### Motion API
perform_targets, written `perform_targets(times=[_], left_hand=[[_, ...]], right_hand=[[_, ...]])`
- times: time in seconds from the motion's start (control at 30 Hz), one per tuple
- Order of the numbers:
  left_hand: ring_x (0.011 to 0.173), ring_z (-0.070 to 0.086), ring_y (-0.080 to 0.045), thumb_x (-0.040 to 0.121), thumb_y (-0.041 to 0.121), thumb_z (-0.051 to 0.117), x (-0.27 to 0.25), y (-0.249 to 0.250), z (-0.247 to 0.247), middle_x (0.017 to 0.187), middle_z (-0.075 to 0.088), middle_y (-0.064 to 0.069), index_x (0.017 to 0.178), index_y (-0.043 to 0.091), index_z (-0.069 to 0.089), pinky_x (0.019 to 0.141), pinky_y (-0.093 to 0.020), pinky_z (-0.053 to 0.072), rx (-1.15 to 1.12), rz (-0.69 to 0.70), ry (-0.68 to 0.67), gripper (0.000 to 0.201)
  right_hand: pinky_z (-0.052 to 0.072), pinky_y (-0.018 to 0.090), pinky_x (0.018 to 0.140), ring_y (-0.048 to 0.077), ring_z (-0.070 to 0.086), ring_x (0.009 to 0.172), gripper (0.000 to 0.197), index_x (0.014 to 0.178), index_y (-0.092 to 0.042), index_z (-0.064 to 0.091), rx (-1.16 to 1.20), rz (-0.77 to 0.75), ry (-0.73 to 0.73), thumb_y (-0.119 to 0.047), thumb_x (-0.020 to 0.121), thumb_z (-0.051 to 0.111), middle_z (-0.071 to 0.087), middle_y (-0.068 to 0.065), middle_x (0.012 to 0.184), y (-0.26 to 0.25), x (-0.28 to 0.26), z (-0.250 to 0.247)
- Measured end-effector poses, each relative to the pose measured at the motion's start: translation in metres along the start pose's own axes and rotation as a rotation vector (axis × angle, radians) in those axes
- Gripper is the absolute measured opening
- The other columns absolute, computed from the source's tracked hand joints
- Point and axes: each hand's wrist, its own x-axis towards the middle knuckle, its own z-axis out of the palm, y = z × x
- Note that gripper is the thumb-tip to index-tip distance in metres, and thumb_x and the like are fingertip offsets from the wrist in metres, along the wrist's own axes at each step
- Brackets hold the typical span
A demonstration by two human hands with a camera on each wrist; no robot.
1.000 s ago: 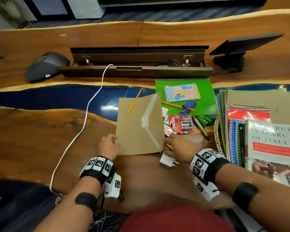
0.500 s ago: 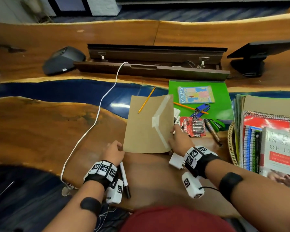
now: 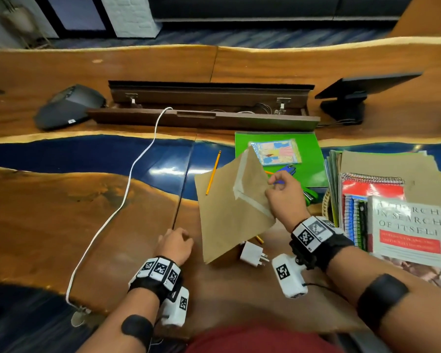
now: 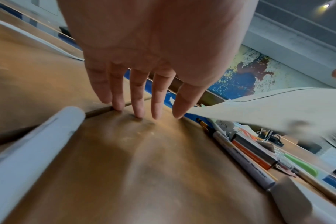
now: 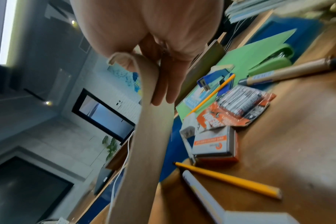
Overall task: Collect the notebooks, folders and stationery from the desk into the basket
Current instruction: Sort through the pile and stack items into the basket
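Note:
My right hand [image 3: 274,187] pinches the right edge of a brown paper folder [image 3: 229,207] and holds it tilted up off the desk; thumb and fingers clamp the bent edge [image 5: 144,136] in the right wrist view. The left hand [image 3: 178,240] rests beside the folder's lower left corner, its straight fingertips [image 4: 138,112] touching the wood, holding nothing. A yellow pencil [image 3: 212,173] lies partly on the folder. Uncovered beneath are another pencil [image 5: 228,180], a staples box [image 5: 215,145] and a battery pack [image 5: 238,109]. The wicker basket [image 3: 326,207] at the right holds notebooks and a book [image 3: 413,230].
A green folder [image 3: 311,149] with a small booklet [image 3: 275,152] lies behind the brown one. A white plug [image 3: 252,254] sits near my right wrist, and a white cable [image 3: 127,189] runs across the left. A white marker [image 4: 29,144] lies by my left hand. A monitor stand [image 3: 341,110] is behind.
The brown folder lay flat under both hands; now my right hand has raised its right side, and the left hand has come off its corner onto the desk.

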Motion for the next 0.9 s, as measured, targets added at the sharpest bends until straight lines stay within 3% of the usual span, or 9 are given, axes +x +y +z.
perform_targets(times=[0.13, 0.23, 0.3, 0.37, 0.5, 0.57, 0.7, 0.83, 0.9], left_hand=[[0.119, 0.053, -0.027, 0.095, 0.039, 0.054, 0.001, 0.018, -0.005, 0.124, 0.061, -0.004, 0.117, 0.022, 0.064, 0.102, -0.038, 0.043, -0.089, 0.059, -0.024, 0.029], [0.102, 0.064, -0.03, 0.1, 0.035, 0.052, -0.007, 0.048, -0.003, 0.109, 0.066, -0.012, 0.116, 0.008, 0.059, 0.088, -0.038, 0.05, -0.498, 0.047, -0.165, 0.032], [0.087, 0.067, -0.029, 0.101, 0.038, 0.048, -0.019, 0.069, 0.0, 0.099, 0.067, -0.011, 0.111, 0.011, 0.056, 0.077, -0.036, 0.055, -0.81, -0.078, -0.339, 0.029], [0.09, 0.068, -0.029, 0.101, 0.036, 0.05, -0.028, 0.086, 0.004, 0.1, 0.068, -0.012, 0.105, 0.014, 0.056, 0.08, -0.037, 0.056, -1.002, -0.135, -0.433, 0.024], [0.098, 0.065, -0.026, 0.095, 0.01, 0.061, -0.021, 0.099, 0.014, 0.117, 0.066, -0.013, 0.121, 0.008, 0.055, 0.084, -0.041, 0.054, -1.06, -0.075, -0.28, 0.028], [0.098, 0.066, -0.025, 0.092, 0.007, 0.064, -0.015, 0.102, 0.011, 0.121, 0.066, -0.012, 0.128, 0.012, 0.053, 0.079, -0.039, 0.054, -1.032, -0.033, -0.264, 0.038], [0.072, 0.066, -0.01, 0.095, 0.0, 0.058, -0.016, 0.117, -0.006, 0.106, 0.063, -0.004, 0.13, 0.012, 0.046, 0.053, -0.025, 0.049, -1.02, 0.065, -0.12, 0.039], [0.078, 0.055, -0.005, 0.097, 0.004, 0.055, -0.016, 0.13, -0.022, 0.111, 0.058, -0.002, 0.134, 0.013, 0.042, 0.057, -0.021, 0.041, -0.954, 0.185, -0.055, 0.04], [0.079, 0.057, -0.005, 0.098, 0.004, 0.054, -0.013, 0.133, -0.024, 0.109, 0.058, -0.002, 0.132, 0.013, 0.042, 0.059, -0.021, 0.042, -0.946, 0.21, -0.053, 0.037]], right_hand=[[0.024, 0.026, 0.045, 0.008, 0.026, 0.041, 0.02, 0.081, -0.015, 0.052, 0.042, 0.005, 0.068, 0.004, 0.074, 0.052, 0.032, -0.003, 0.05, 0.008, 0.004, -0.019], [0.024, 0.025, 0.046, 0.013, 0.026, 0.044, 0.023, 0.08, -0.017, 0.052, 0.115, 0.032, 0.102, 0.005, 0.075, 0.051, 0.031, -0.003, 0.05, 0.009, 0.004, -0.03], [0.023, 0.023, 0.043, 0.012, 0.027, 0.043, 0.026, 0.077, -0.018, 0.052, 0.182, 0.049, 0.107, 0.007, 0.075, 0.049, 0.032, -0.006, 0.048, 0.01, 0.003, -0.033], [0.023, 0.023, 0.043, 0.012, 0.028, 0.044, 0.028, 0.074, -0.019, 0.052, 0.231, 0.053, 0.1, 0.009, 0.075, 0.048, 0.035, -0.009, 0.045, 0.011, 0.001, -0.036], [0.024, 0.023, 0.044, 0.016, 0.029, 0.047, 0.028, 0.074, -0.019, 0.052, 0.2, 0.034, 0.098, 0.008, 0.075, 0.049, 0.035, 0.002, 0.051, 0.018, 0.0, -0.052], [0.026, 0.024, 0.044, 0.018, 0.031, 0.048, 0.023, 0.076, -0.017, 0.054, 0.127, -0.009, 0.075, 0.007, 0.077, 0.052, 0.035, 0.008, 0.055, 0.022, -0.002, -0.063], [0.032, 0.026, 0.05, 0.01, 0.037, 0.048, 0.018, 0.079, -0.018, 0.057, -0.107, -0.049, 0.02, -0.001, 0.079, 0.058, 0.042, -0.001, 0.053, 0.033, -0.002, -0.086], [0.043, 0.027, 0.05, 0.019, 0.064, 0.055, 0.013, 0.085, -0.018, 0.057, -0.135, -0.024, 0.047, -0.005, 0.087, 0.054, 0.05, 0.001, 0.057, 0.031, 0.008, -0.112], [0.044, 0.024, 0.048, 0.012, 0.068, 0.058, 0.011, 0.09, -0.017, 0.058, -0.149, -0.005, 0.064, -0.008, 0.09, 0.052, 0.055, 0.003, 0.06, 0.027, 0.015, -0.124]])
